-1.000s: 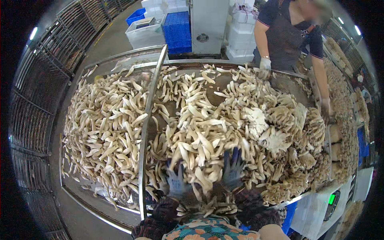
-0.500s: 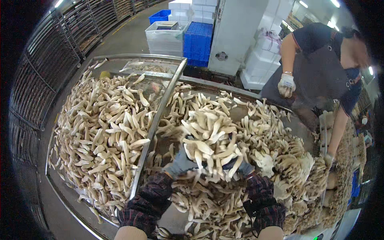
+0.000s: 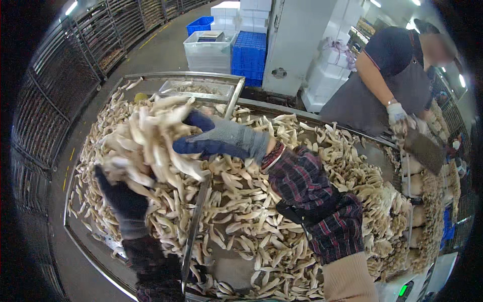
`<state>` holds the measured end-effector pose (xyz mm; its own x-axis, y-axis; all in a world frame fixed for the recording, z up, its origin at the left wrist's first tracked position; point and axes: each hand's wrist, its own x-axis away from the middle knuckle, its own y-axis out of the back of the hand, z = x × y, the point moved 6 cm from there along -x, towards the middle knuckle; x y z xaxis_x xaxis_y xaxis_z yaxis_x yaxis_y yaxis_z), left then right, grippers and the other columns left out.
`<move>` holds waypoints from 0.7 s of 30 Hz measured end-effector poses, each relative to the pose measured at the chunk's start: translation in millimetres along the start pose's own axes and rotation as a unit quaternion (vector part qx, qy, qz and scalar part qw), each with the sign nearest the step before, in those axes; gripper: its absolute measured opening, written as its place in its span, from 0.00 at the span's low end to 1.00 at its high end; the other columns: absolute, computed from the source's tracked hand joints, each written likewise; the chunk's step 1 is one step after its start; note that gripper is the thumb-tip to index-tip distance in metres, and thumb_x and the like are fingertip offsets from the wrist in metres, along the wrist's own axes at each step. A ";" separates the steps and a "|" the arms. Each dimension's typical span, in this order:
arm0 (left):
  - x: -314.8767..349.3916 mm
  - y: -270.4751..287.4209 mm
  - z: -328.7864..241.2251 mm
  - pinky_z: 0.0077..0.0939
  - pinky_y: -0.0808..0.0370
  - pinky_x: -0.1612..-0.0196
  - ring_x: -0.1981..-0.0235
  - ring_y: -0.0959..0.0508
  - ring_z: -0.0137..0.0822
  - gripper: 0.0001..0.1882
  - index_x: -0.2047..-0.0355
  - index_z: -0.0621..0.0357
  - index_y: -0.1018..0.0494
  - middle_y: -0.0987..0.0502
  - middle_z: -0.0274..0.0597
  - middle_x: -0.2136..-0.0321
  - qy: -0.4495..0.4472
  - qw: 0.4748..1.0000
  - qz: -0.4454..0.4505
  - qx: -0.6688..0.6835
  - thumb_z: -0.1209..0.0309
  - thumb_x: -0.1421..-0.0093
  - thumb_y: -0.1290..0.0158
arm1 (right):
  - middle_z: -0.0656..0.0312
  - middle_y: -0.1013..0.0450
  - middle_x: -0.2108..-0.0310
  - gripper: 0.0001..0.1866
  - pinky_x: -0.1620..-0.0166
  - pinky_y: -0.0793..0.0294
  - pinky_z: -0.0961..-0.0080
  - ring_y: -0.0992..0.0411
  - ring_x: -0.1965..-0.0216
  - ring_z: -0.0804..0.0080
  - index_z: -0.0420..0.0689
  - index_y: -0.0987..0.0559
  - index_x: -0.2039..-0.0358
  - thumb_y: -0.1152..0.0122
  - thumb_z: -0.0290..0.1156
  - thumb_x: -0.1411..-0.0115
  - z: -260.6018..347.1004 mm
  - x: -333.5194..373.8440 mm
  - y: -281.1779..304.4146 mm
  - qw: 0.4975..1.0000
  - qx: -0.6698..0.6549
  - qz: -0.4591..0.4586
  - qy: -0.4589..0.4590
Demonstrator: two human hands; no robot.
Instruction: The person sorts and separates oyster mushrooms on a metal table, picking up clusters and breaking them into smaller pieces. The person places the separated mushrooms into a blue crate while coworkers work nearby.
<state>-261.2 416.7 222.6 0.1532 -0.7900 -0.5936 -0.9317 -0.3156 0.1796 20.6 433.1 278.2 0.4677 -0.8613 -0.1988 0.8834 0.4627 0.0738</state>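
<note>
A big bunch of pale, long-stemmed mushrooms [image 3: 158, 138] is pressed between my two gloved hands, partly blurred, above the mesh tray at left. My right hand [image 3: 221, 138], in a grey and dark blue glove, reaches across and bears on the bunch from the right. Below and to its left is my left hand [image 3: 123, 199], its dark-gloved fingers against the bunch's underside. More mushrooms [image 3: 95, 176] cover the metal-framed tray [image 3: 75, 239] beneath. On the worktable [image 3: 226, 267] to the right lie many loose mushrooms [image 3: 271, 241], and thicker clumps [image 3: 382, 201] stand farther right.
A metal frame bar [image 3: 196, 226] divides tray from table. A small clear tray [image 3: 226, 89] of bits sits at the far end. A co-worker [image 3: 397, 70] at right holds a broad flat blade [image 3: 424, 151]. Beyond stand blue crates [image 3: 249, 55]; racks [image 3: 50, 95] line the left.
Both hands have carried the bunch of mushrooms leftward from over the table to above the mesh tray. The co-worker's gloved hand has moved right and lower; a flat blade now shows.
</note>
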 end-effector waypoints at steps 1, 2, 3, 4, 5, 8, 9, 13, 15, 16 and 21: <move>-10.3 34.4 1.7 0.48 0.28 0.48 0.54 0.27 0.44 0.33 0.37 0.52 0.45 0.31 0.44 0.51 0.002 1.000 -0.004 0.020 0.55 0.39 0.49 | 0.55 0.32 0.44 0.43 0.46 0.31 0.75 0.31 0.50 0.69 0.41 0.36 0.40 0.28 0.46 0.52 6.7 -4.2 1.2 0.996 0.082 -0.025 -0.009; -11.6 55.9 9.4 0.49 0.28 0.48 0.54 0.26 0.44 0.33 0.37 0.51 0.45 0.31 0.44 0.51 0.064 0.991 0.021 0.118 0.55 0.38 0.50 | 0.54 0.34 0.43 0.47 0.45 0.31 0.73 0.32 0.48 0.66 0.41 0.38 0.38 0.27 0.46 0.54 4.3 10.2 18.2 0.995 0.087 -0.035 -0.030; -2.0 65.0 13.3 0.52 0.30 0.46 0.52 0.28 0.44 0.31 0.36 0.51 0.46 0.33 0.43 0.48 0.175 0.944 0.046 0.276 0.57 0.37 0.52 | 0.52 0.35 0.41 0.50 0.44 0.31 0.70 0.33 0.46 0.64 0.42 0.41 0.37 0.25 0.45 0.55 -4.5 23.4 36.6 0.994 0.085 -0.043 -0.051; 11.2 73.3 19.4 0.55 0.31 0.45 0.50 0.30 0.44 0.30 0.36 0.51 0.47 0.36 0.43 0.46 0.292 0.859 0.031 0.419 0.59 0.36 0.53 | 0.51 0.37 0.40 0.53 0.43 0.32 0.68 0.34 0.43 0.61 0.42 0.43 0.35 0.24 0.45 0.57 -13.3 37.0 55.0 0.992 0.085 -0.052 -0.075; 26.8 77.1 25.4 0.56 0.32 0.44 0.48 0.32 0.44 0.31 0.35 0.50 0.48 0.39 0.43 0.44 0.300 0.868 0.013 0.395 0.60 0.35 0.53 | 0.50 0.41 0.37 0.55 0.40 0.35 0.68 0.37 0.41 0.60 0.43 0.46 0.34 0.24 0.45 0.58 -34.8 64.7 90.1 0.971 0.200 -0.093 -0.091; 82.5 37.8 -6.5 0.46 0.36 0.41 0.42 0.36 0.44 0.33 0.34 0.52 0.51 0.43 0.45 0.39 0.240 0.943 -0.097 0.208 0.64 0.36 0.51 | 0.43 0.54 0.33 0.68 0.34 0.47 0.65 0.47 0.35 0.50 0.47 0.53 0.32 0.19 0.46 0.69 -110.9 188.8 189.7 0.840 0.475 -0.171 -0.200; 102.0 20.4 -22.6 0.40 0.38 0.39 0.40 0.38 0.44 0.35 0.34 0.56 0.51 0.42 0.46 0.38 0.175 0.975 -0.116 0.071 0.66 0.38 0.48 | 0.39 0.60 0.32 0.72 0.34 0.47 0.63 0.51 0.34 0.45 0.49 0.59 0.31 0.19 0.48 0.71 -126.8 217.5 202.0 0.788 0.496 -0.159 -0.329; 226.5 -86.0 -83.6 0.57 0.34 0.46 0.47 0.33 0.67 0.18 0.55 0.56 0.25 0.34 0.62 0.45 -0.022 0.908 0.360 -0.213 0.61 0.43 0.46 | 0.40 0.71 0.31 0.78 0.34 0.46 0.63 0.58 0.32 0.43 0.54 0.67 0.31 0.19 0.48 0.73 -196.7 299.3 255.9 0.689 0.535 -0.101 -0.479; 243.1 -114.7 -54.4 0.55 0.39 0.41 0.42 0.37 0.60 0.38 0.44 0.61 0.41 0.38 0.59 0.43 0.012 0.872 0.342 -0.349 0.56 0.50 0.40 | 0.44 0.70 0.30 0.78 0.36 0.49 0.46 0.59 0.31 0.44 0.58 0.67 0.31 0.20 0.49 0.76 -222.6 315.4 288.6 0.708 0.539 -0.117 -0.441; 253.3 -118.4 -29.0 0.54 0.42 0.39 0.40 0.40 0.56 0.49 0.39 0.64 0.50 0.40 0.58 0.41 0.042 0.837 0.318 -0.443 0.53 0.54 0.37 | 0.44 0.70 0.31 0.79 0.35 0.49 0.48 0.60 0.31 0.43 0.59 0.68 0.31 0.20 0.49 0.77 -217.7 260.7 270.6 0.709 0.542 -0.053 -0.448; 190.9 -202.3 44.7 0.43 0.34 0.46 0.48 0.34 0.48 0.53 0.39 0.60 0.45 0.33 0.52 0.49 0.066 0.935 0.339 -0.080 0.60 0.64 0.30 | 0.43 0.69 0.31 0.72 0.36 0.44 0.54 0.53 0.35 0.37 0.59 0.66 0.31 0.24 0.44 0.70 -269.6 188.8 250.6 0.771 0.536 0.020 -0.345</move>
<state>-58.2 353.2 37.9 -0.4053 -0.8917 -0.2014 -0.7696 0.2139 0.6016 322.6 443.1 -4.3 0.0727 -0.9285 0.3642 0.2116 0.3712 0.9041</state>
